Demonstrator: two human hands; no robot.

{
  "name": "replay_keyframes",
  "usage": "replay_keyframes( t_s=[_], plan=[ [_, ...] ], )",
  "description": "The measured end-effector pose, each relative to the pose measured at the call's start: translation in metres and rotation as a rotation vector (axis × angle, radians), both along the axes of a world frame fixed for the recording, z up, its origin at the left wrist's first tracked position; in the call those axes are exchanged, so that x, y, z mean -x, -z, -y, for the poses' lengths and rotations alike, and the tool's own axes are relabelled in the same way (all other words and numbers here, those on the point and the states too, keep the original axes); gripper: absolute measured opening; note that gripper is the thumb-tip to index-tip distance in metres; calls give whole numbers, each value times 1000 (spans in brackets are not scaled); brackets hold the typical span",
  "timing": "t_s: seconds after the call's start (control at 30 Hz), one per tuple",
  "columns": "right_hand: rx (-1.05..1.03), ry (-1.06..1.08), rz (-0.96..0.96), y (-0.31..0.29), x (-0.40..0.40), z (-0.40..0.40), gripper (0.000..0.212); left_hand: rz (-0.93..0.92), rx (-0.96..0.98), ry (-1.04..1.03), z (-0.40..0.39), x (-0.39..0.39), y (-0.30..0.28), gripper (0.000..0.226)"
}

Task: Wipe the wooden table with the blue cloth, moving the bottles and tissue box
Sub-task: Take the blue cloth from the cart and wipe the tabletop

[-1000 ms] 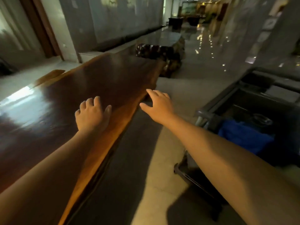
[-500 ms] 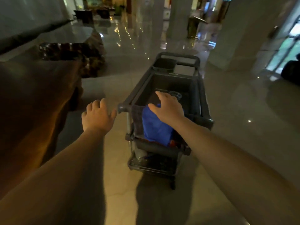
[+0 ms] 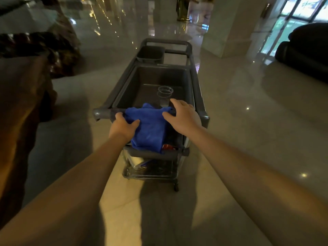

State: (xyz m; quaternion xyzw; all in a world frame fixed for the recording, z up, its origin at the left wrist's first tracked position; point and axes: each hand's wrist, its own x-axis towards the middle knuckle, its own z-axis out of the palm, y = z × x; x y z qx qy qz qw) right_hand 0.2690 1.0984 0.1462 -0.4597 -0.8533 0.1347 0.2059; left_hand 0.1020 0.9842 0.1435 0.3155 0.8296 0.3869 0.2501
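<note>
The blue cloth (image 3: 149, 128) hangs folded over the near handle bar of a grey service cart (image 3: 197, 82). My left hand (image 3: 123, 126) grips the cloth's left edge against the bar, thumb on the fabric. My right hand (image 3: 182, 118) rests on the cloth's upper right corner, fingers spread over it. The dark wooden table (image 3: 19, 107) shows only as a strip along the left edge. No bottles or tissue box are in view.
A clear plastic cup (image 3: 165, 95) stands in the cart's top tub, with a small grey bin (image 3: 150, 54) at the far end. The cart's lower shelf (image 3: 150, 167) holds dim items. Glossy floor surrounds the cart; a pillar (image 3: 229, 27) and a dark sofa (image 3: 305, 48) stand at right.
My view turned from the wooden table to the cart. Both hands moved from over the table onto the blue cloth on the cart handle; the left hand closed on it.
</note>
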Motion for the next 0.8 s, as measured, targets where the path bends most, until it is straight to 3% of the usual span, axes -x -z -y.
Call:
replay_keyframes(
  t_s=[0.1,0.43,0.7,0.8],
  plan=[
    [-5,-1,-6,7,2,-3,65,124,-52,-90,-9,-2,4,62],
    [-33,-61,22,13,9,-5,70,154,-150,-156,-18,9,-2,29],
    [-114,-465,186,4,26,-1,95,267,-406,-185,-26,3,-45,4],
    [-44,-457,158,-4,48,5,105,315,-457,-174,-21,5,-65,5]
  ],
)
